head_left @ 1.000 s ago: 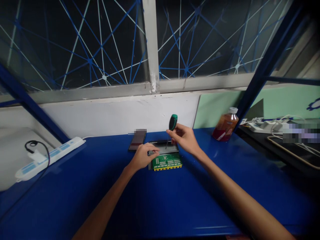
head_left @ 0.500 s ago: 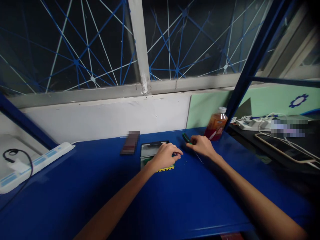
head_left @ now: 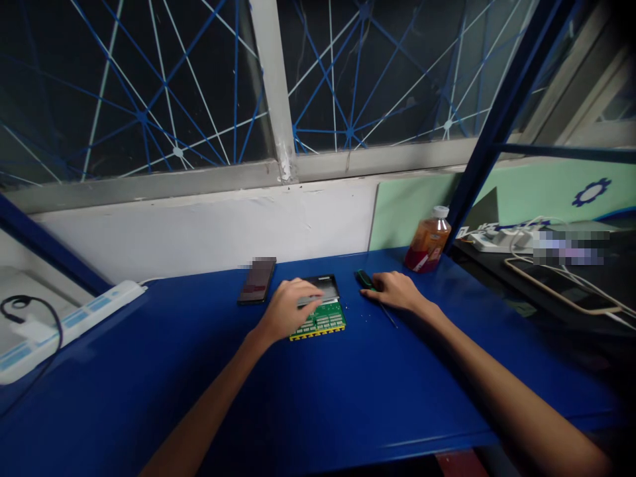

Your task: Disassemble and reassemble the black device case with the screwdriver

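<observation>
On the blue table lies a green circuit board (head_left: 325, 319) with a yellow toothed front edge. A dark, shallow cover (head_left: 325, 286) sits against its back side. Over the left part of both is my left hand (head_left: 288, 306), fingers stretched and thumb apart, hiding some of the board; whether it touches the cover is unclear. To the right, my right hand (head_left: 395, 290) has its fingers closed around the handle area of a green-and-black screwdriver (head_left: 364, 279). The screwdriver's thin shaft points toward the front right, low over the table. Tiny bits, perhaps screws, lie between board and screwdriver.
A dark phone (head_left: 257, 281) lies at the back left of the board. A bottle of orange-red drink (head_left: 428, 242) stands at the back right. A white power strip (head_left: 74, 328) with a black cable runs along the left edge. Another phone (head_left: 551, 285) lies among cables on the right.
My left hand has moved left, uncovering much of the circuit board, and the cover now sits farther right. My right hand and the screwdriver have shifted slightly left in view.
</observation>
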Demonstrator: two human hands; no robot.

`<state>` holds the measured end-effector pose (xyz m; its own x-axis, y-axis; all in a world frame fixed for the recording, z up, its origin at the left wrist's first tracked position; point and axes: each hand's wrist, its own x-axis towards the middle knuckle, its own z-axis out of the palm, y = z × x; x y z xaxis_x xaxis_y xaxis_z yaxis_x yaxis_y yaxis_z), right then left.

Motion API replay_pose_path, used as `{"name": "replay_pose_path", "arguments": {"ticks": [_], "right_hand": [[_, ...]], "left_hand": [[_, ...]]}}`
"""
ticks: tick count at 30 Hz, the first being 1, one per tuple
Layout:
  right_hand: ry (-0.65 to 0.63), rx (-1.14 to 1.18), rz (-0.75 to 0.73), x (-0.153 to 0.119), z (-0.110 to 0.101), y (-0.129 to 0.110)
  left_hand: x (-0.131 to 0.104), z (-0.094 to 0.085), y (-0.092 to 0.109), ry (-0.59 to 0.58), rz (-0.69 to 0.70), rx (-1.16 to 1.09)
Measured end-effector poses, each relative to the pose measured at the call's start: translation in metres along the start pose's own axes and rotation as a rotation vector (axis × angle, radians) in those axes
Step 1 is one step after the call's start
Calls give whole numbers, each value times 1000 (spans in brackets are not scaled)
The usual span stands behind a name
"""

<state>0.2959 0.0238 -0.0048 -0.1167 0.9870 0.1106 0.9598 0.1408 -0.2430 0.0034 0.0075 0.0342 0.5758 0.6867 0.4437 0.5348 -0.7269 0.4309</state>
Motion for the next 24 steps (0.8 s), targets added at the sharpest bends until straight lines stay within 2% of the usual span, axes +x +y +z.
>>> {"name": "replay_pose_path", "arguments": {"ticks": [4, 7, 17, 21, 24], "right_hand": [[4, 3, -38, -1, -1, 0], [12, 19, -40, -2, -1, 0], [130, 141, -32, -5, -7, -4], [317, 173, -84, -11, -17, -21], [329, 228, -183, -17, -22, -39]], "left_hand": [[-36, -21, -24, 81, -71, 67], [-51, -29, -32, 84, -81, 102], [-56, -38, -42, -42, -110, 147], [-56, -42, -39, -95, -123, 126], [-57, -43, -38, -128, -149, 119]]}}
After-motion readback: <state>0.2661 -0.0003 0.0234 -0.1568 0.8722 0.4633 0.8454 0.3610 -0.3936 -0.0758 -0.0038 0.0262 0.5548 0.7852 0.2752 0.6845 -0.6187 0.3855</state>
